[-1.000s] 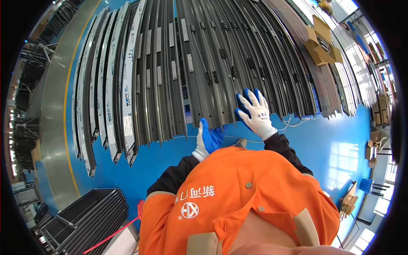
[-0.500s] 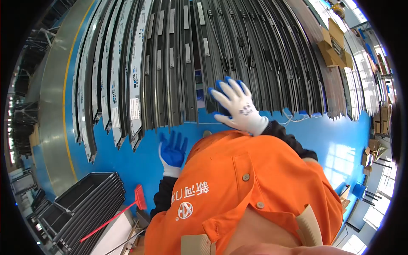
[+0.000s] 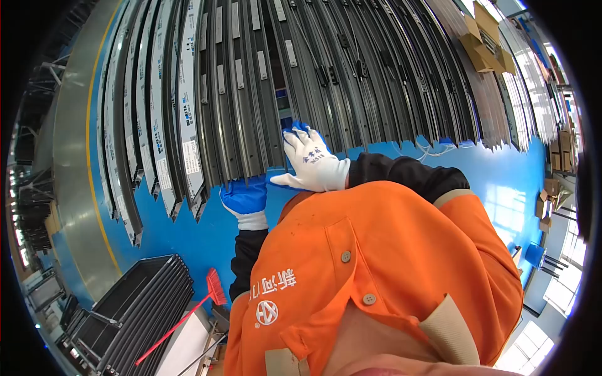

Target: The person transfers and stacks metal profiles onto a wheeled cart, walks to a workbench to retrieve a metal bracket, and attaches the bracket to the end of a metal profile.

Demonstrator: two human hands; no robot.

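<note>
A wide bank of long dark metal profiles (image 3: 370, 106) lies side by side above a glossy blue floor (image 3: 188, 241), their near ends facing a person in an orange work shirt (image 3: 401, 250). At those ends, the gloved right hand (image 3: 311, 164) lies palm down with fingers spread beside a narrow gap, while the gloved left hand (image 3: 244, 196) turns its blue palm upward, its fingertips' grip impossible to tell. This seems a profile-handling step, the next move calling for secure, even support from both hands.
</note>
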